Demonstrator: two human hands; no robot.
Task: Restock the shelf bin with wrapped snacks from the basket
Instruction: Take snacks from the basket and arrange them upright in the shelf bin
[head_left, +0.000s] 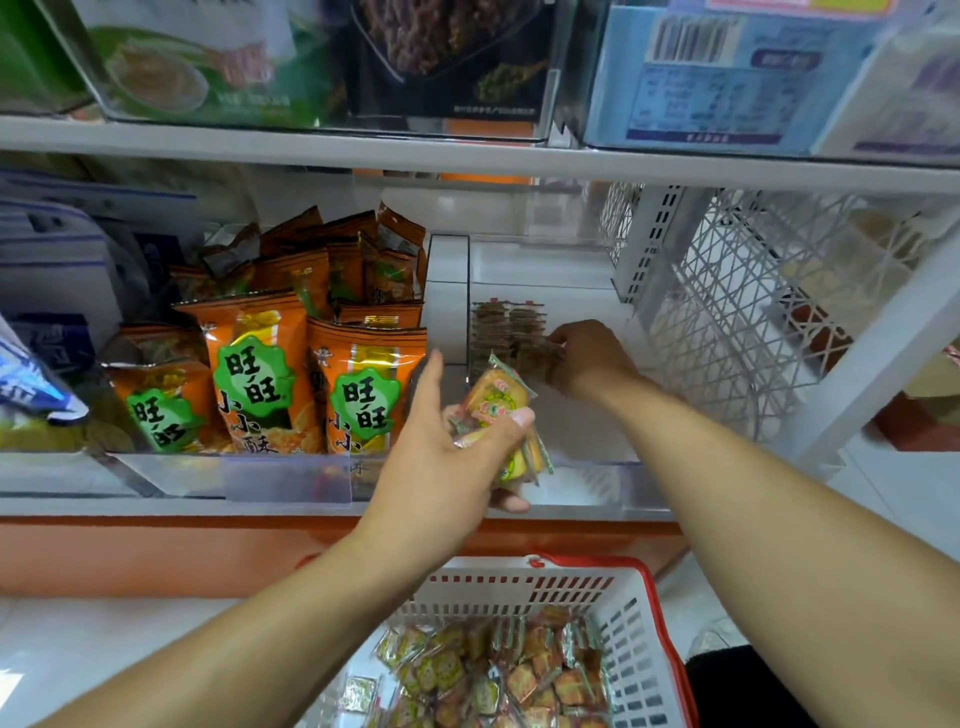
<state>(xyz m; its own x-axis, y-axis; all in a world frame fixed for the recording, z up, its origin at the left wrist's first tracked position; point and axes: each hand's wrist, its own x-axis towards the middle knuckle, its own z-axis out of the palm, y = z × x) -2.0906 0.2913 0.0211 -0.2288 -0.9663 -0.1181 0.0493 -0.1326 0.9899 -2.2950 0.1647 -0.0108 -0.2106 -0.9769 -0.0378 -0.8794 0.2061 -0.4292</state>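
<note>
My left hand (449, 457) grips a small stack of wrapped snacks (497, 402) at the front of the clear shelf bin (587, 483). Deeper inside that bin, my right hand (589, 353) pinches a wrapped snack (535, 356) against a row of standing wrapped snacks (506, 325) at the back left. Below the shelf sits a white basket with a red rim (631, 613), holding several loose wrapped snacks (519, 670).
Orange snack bags (291, 358) fill the bin on the left, behind a white divider (447, 301). A white lattice basket (753, 312) stands on the right. Boxes sit on the upper shelf (467, 156). An orange strip (156, 551) runs below the shelf edge.
</note>
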